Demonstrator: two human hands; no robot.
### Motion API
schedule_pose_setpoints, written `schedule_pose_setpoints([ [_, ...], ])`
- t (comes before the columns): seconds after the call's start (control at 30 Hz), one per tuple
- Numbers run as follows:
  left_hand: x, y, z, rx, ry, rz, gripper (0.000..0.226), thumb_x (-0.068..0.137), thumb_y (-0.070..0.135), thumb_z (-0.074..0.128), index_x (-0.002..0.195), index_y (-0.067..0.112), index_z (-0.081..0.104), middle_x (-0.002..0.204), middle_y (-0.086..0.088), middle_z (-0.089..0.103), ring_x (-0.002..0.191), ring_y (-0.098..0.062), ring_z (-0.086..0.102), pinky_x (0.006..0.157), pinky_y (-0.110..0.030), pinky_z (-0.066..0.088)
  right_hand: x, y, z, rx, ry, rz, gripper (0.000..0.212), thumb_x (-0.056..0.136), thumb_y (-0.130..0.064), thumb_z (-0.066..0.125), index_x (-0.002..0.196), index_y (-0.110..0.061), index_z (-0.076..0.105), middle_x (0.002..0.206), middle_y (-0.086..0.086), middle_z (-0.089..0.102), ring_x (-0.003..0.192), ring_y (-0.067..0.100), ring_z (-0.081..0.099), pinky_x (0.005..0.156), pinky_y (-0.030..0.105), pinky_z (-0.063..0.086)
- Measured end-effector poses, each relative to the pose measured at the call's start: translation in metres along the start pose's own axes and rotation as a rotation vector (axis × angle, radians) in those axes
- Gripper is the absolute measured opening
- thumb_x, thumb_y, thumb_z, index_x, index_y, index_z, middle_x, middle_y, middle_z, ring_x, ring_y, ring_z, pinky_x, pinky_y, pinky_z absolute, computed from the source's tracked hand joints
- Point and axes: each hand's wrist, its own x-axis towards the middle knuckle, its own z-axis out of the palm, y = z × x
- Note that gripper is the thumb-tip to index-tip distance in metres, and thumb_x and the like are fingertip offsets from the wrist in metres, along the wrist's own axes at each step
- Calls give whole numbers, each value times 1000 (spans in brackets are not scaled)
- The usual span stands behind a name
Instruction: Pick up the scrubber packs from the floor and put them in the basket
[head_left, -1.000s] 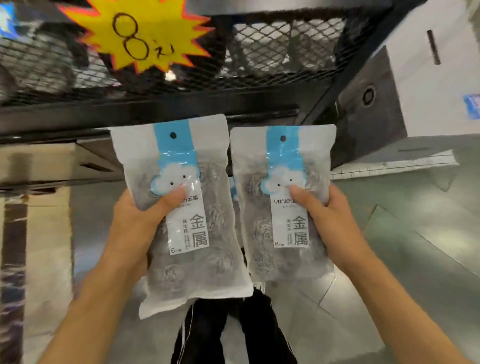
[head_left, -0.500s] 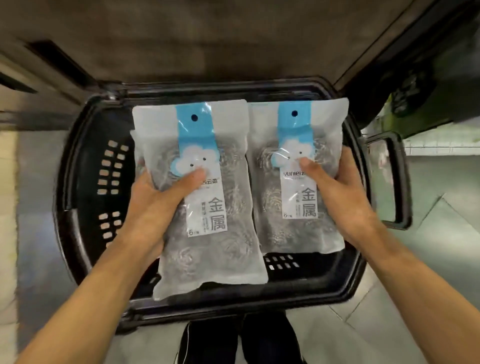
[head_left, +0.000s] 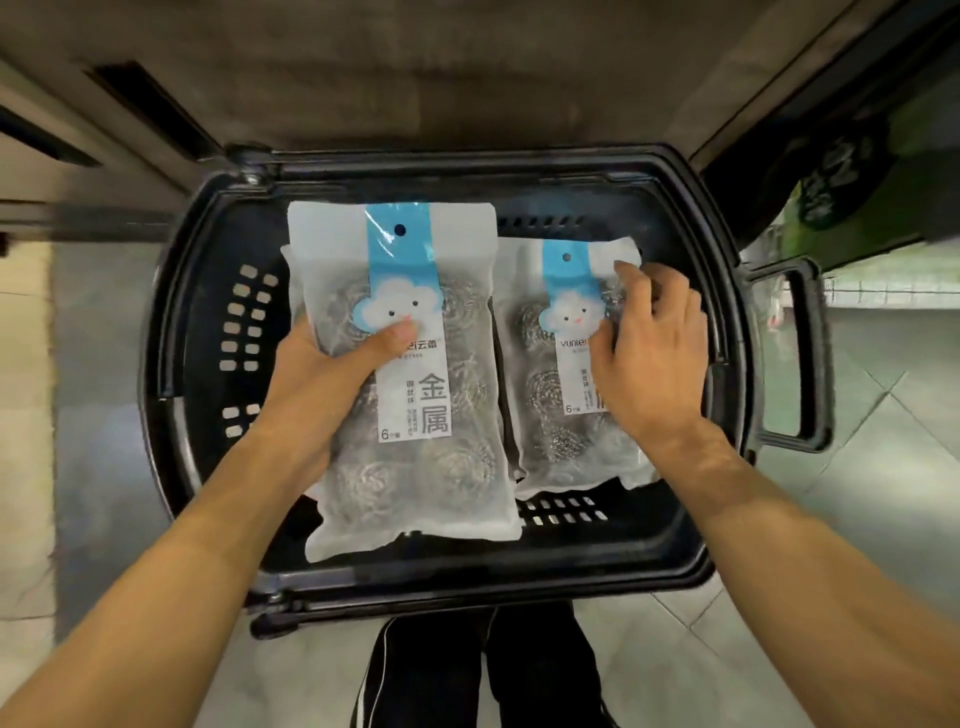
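Two scrubber packs sit over the black plastic basket (head_left: 171, 332), which stands on the tiled floor (head_left: 857, 519) with its handle folded out on the right. The left pack (head_left: 410, 415) is a frosted pouch with a blue header strip, a hang hole, a white cloud face and a white label with grey characters; coils of steel wool show through the film. The left hand (head_left: 317, 379) grips it from its left edge, thumb pressed across the front just under the cloud, holding it above the basket. The right pack (head_left: 550, 395), same design, lies lower inside the basket. The right hand (head_left: 654, 353) rests on its right side, fingers spread and loosely bent, fingertips touching the upper corner rather than clamping it.
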Motion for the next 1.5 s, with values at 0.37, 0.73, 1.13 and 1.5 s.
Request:
schedule_pose_setpoints([
  [0.37,15,-14,19,634,160,147,75,83,46,83,143,20,45,94,21,62,81,11,54,73,-9,46,-4,2,-59,108,-61,-151,82,98,-62,44,161,-10,30,169,17,25,157,34,21,127,53,17],
  [0.73,-12,-17,50,985,307,279,106,92,44,72,164,8,2,161,-19,24,148,-35,30,123,-45,29,-7,-18,-119,74,-138,-194,87,98,-70,31,165,-18,11,173,8,12,160,25,6,130,50,7],
  [1.13,-175,137,-6,1213,182,857,63,100,43,47,149,4,49,150,-18,54,148,-38,39,116,-56,39,7,-87,-277,38,-161,-343,94,94,-78,21,164,-16,24,172,10,19,159,31,16,129,52,7],
  [1.5,-412,329,-113,1324,707,883,83,92,71,36,160,23,34,168,-11,28,156,-32,22,119,-60,29,15,-218,-520,79,-14,-683,94,95,-80,22,162,-16,31,169,10,28,157,32,25,127,55,15],
])
